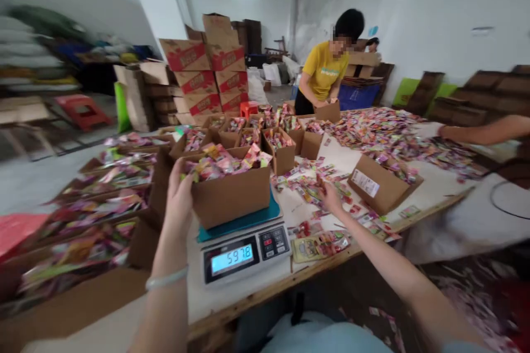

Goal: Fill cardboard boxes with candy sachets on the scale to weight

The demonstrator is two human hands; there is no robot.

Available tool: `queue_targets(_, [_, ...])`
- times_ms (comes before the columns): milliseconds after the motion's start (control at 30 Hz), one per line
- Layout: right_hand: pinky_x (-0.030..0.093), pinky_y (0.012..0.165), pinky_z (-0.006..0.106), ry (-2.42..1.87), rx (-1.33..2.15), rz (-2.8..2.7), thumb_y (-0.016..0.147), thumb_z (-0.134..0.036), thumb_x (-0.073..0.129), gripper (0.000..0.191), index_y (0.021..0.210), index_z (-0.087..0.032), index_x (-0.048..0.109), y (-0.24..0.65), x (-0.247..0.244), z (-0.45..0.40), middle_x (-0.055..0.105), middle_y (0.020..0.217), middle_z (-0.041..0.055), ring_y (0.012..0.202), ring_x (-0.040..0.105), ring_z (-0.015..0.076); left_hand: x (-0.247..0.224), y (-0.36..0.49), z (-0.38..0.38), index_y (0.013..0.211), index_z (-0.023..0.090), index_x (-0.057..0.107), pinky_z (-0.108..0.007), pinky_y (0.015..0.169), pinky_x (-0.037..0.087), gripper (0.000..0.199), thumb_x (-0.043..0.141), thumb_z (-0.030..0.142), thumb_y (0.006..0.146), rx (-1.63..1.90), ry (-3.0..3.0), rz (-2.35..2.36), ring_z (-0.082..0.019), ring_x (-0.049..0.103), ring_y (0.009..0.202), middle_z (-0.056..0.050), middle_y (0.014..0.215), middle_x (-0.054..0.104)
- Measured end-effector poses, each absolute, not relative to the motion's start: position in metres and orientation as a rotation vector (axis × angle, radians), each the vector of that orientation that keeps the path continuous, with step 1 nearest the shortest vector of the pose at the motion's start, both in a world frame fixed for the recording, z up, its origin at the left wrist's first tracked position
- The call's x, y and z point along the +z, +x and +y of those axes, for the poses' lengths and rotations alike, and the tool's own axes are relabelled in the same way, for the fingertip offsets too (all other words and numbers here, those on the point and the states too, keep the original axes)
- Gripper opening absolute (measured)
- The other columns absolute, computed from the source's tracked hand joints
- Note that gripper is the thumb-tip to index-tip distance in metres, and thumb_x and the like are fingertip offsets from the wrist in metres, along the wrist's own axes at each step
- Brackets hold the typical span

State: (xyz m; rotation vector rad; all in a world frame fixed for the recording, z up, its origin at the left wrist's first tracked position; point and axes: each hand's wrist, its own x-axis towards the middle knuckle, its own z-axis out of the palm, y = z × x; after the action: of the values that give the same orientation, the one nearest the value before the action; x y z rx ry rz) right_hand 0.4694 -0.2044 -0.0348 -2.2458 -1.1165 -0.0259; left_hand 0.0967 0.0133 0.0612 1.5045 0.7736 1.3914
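A cardboard box (232,196) filled with small colourful packets stands on the teal plate of a digital scale (246,256), whose lit display shows digits like 5978. My left hand (180,190) grips the left end of this box, thumb over its top edge. To the right of the scale, my right hand (330,197) is over loose packets (308,190) scattered on the table, its fingers pressed together; what they hold, if anything, is too small to make out. Flat yellowish packets (310,248) lie by the table's front edge.
More packet-filled boxes (279,157) stand behind the scale and at the left. A tilted labelled box (381,185) lies at the right, before a large packet heap (385,132). A person in yellow (325,71) handles a box; another person's arm (488,129) reaches in from the right.
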Motion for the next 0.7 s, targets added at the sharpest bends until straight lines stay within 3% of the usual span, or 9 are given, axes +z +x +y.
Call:
queue_targets(100, [0.051, 0.075, 0.032, -2.175, -0.032, -1.078, 0.1, -0.049, 0.052, 0.036, 0.087, -0.016, 0.058, 0.471, 0.005, -0.186, 0.059, 0.078, 0.0052, 0.071, 0.053, 0.0147, 0.073, 0.105, 0.005, 0.156, 0.025, 0.051, -0.041, 0.138, 0.023, 0.07, 0.065, 0.03, 0.087, 1.353, 1.385, 0.883, -0.027, 0.032, 0.164, -0.002, 0.173, 0.042])
queue_targets(200, [0.05, 0.076, 0.039, -2.078, -0.047, -1.105, 0.091, -0.042, 0.049, 0.025, 0.085, -0.018, 0.055, 0.464, 0.059, -0.157, 0.06, 0.077, 0.0096, 0.071, 0.054, 0.0202, 0.071, 0.108, 0.005, 0.159, 0.029, 0.044, -0.042, 0.136, 0.026, 0.069, 0.063, 0.031, 0.092, 1.318, 1.389, 0.858, -0.024, 0.03, 0.165, -0.003, 0.175, 0.037])
queue_targets(267, [0.053, 0.086, 0.044, -1.991, -0.163, -1.135, 0.086, -0.04, 0.052, 0.024, 0.09, -0.017, 0.058, 0.454, 0.095, -0.142, 0.065, 0.088, 0.0136, 0.081, 0.06, 0.0245, 0.064, 0.102, 0.009, 0.159, 0.032, 0.042, -0.043, 0.136, 0.025, 0.068, 0.065, 0.041, 0.096, 1.344, 1.434, 0.851, -0.024, 0.027, 0.166, -0.004, 0.176, 0.034])
queue_targets(400, [0.051, 0.104, 0.051, -1.781, -0.407, -1.297, 0.092, -0.059, 0.051, 0.049, 0.115, -0.019, 0.067, 0.442, 0.145, -0.135, 0.068, 0.114, 0.0179, 0.109, 0.067, 0.0325, 0.058, 0.075, 0.013, 0.157, 0.04, 0.042, -0.046, 0.137, 0.023, 0.069, 0.061, 0.068, 0.097, 1.446, 1.601, 0.808, -0.025, 0.023, 0.168, 0.0, 0.178, 0.03])
queue_targets(533, [0.048, 0.103, 0.06, -2.041, -0.459, -1.42, 0.097, -0.078, 0.032, 0.074, 0.126, -0.02, 0.067, 0.455, 0.155, -0.139, 0.068, 0.123, 0.0242, 0.124, 0.064, 0.04, 0.065, 0.058, 0.018, 0.158, 0.044, 0.041, -0.049, 0.138, 0.019, 0.075, 0.06, 0.076, 0.093, 1.489, 1.72, 0.811, -0.029, 0.02, 0.168, 0.001, 0.177, 0.032])
queue_targets(600, [0.048, 0.1, 0.06, -2.187, -0.408, -1.509, 0.095, -0.082, 0.037, 0.074, 0.13, -0.023, 0.064, 0.457, 0.153, -0.13, 0.066, 0.129, 0.0236, 0.128, 0.063, 0.039, 0.065, 0.062, 0.024, 0.158, 0.042, 0.041, -0.047, 0.139, 0.018, 0.078, 0.062, 0.077, 0.092, 1.498, 1.779, 0.8, -0.03, 0.021, 0.168, 0.0, 0.176, 0.033])
queue_targets(700, [0.054, 0.093, 0.045, -1.882, -0.139, -1.767, 0.087, -0.077, 0.063, 0.074, 0.14, -0.027, 0.055, 0.429, 0.151, -0.093, 0.068, 0.121, 0.0148, 0.11, 0.068, 0.0264, 0.06, 0.079, 0.037, 0.16, 0.037, 0.038, -0.047, 0.138, 0.022, 0.082, 0.062, 0.077, 0.091, 1.45, 1.812, 0.811, -0.031, 0.024, 0.167, -0.004, 0.177, 0.032])
